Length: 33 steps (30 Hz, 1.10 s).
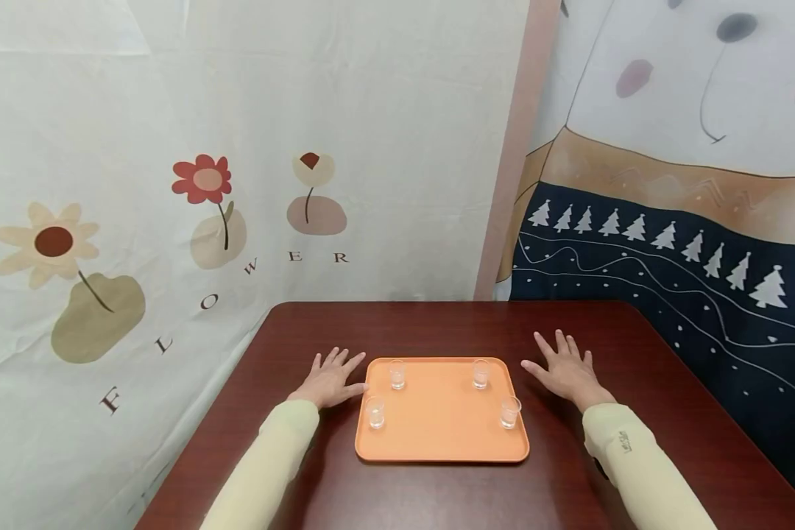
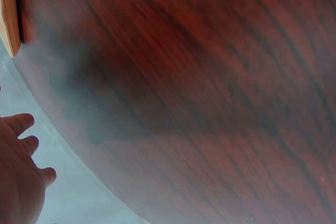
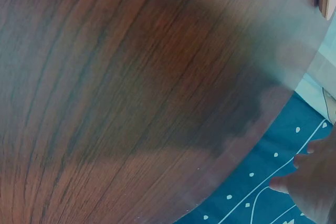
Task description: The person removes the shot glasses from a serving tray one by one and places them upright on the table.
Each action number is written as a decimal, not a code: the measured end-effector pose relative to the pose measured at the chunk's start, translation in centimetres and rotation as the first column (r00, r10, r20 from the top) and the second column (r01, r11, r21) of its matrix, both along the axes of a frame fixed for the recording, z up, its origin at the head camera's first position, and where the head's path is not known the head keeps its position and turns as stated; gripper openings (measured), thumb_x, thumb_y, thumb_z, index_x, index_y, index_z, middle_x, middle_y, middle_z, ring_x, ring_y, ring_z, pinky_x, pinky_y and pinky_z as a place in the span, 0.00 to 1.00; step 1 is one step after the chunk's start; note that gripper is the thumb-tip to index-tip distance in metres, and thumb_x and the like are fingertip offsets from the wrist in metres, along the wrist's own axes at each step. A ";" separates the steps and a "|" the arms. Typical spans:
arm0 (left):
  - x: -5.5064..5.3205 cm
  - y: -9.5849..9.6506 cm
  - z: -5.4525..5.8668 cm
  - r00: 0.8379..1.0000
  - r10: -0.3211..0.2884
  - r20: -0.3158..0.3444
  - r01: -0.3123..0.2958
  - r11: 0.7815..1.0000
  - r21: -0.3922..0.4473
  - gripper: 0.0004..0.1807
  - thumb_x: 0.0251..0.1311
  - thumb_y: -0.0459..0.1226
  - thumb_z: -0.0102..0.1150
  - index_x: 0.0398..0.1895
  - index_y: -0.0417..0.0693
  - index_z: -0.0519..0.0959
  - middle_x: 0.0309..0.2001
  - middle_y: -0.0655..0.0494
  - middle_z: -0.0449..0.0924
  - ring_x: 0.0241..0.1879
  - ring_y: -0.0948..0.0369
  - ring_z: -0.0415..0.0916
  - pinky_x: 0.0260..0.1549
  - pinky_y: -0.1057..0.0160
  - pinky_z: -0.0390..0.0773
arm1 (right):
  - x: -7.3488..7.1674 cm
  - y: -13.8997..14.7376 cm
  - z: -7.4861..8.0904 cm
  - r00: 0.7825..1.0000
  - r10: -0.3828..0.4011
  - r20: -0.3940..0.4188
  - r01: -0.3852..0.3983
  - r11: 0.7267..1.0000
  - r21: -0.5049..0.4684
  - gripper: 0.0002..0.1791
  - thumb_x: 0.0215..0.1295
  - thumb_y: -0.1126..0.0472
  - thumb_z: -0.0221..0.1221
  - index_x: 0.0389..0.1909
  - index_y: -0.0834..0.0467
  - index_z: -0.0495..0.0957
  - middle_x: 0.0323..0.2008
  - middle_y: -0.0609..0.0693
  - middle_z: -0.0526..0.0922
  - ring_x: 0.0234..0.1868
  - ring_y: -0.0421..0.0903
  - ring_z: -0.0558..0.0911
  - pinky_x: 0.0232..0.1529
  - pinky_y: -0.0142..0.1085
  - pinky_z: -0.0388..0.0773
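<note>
An orange rectangular tray (image 1: 440,434) lies on the dark reddish-brown table, bearing several small clear glasses. Two of them, a back left glass (image 1: 397,375) and a back right glass (image 1: 480,375), stand toward the far corners. Nearer me are a front left glass (image 1: 375,414) and a front right glass (image 1: 509,414). My left hand (image 1: 327,381) is spread with straight fingers beside the tray's left edge, its thumb right at the rim. Off the tray's right side, my right hand (image 1: 566,374) has its fingers spread, apart from the tray. Neither hand holds anything.
The wooden table (image 1: 464,500) has rounded far corners. Behind it hangs a pale cloth (image 1: 397,147) printed with flowers and letters. A dark blue cloth (image 1: 636,272) with white trees hangs along the right side.
</note>
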State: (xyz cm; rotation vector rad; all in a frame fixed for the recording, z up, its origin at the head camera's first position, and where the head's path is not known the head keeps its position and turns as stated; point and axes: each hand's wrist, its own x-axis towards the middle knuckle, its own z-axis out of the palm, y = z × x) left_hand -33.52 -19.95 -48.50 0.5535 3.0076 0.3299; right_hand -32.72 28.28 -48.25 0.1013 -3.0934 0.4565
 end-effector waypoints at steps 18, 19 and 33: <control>0.5 -0.3 -0.8 0.997 -0.028 0.065 0.025 0.999 0.045 0.34 0.66 0.55 0.58 0.72 0.55 0.68 0.72 0.36 0.60 0.73 0.39 0.51 0.67 0.31 0.45 | 0.3 -0.4 0.1 0.999 0.046 -0.002 -0.046 0.998 -0.039 0.50 0.67 0.28 0.48 0.78 0.56 0.49 0.74 0.74 0.45 0.72 0.73 0.48 0.67 0.70 0.42; 0.5 -0.3 -0.8 0.997 -0.028 0.070 0.024 0.998 0.050 0.33 0.66 0.55 0.58 0.72 0.55 0.68 0.72 0.36 0.60 0.73 0.39 0.51 0.67 0.31 0.45 | 0.3 -0.3 0.1 0.999 0.052 -0.008 -0.053 0.998 -0.040 0.50 0.67 0.28 0.49 0.78 0.57 0.49 0.74 0.74 0.46 0.72 0.73 0.49 0.67 0.69 0.43; 0.5 -0.2 -1.2 0.990 -0.024 0.140 0.010 0.995 0.103 0.32 0.69 0.53 0.56 0.73 0.55 0.67 0.72 0.38 0.60 0.74 0.41 0.51 0.68 0.34 0.47 | 1.4 -0.7 0.7 0.994 0.109 -0.015 -0.110 0.980 -0.164 0.49 0.67 0.30 0.51 0.79 0.54 0.49 0.74 0.70 0.52 0.71 0.71 0.56 0.63 0.70 0.54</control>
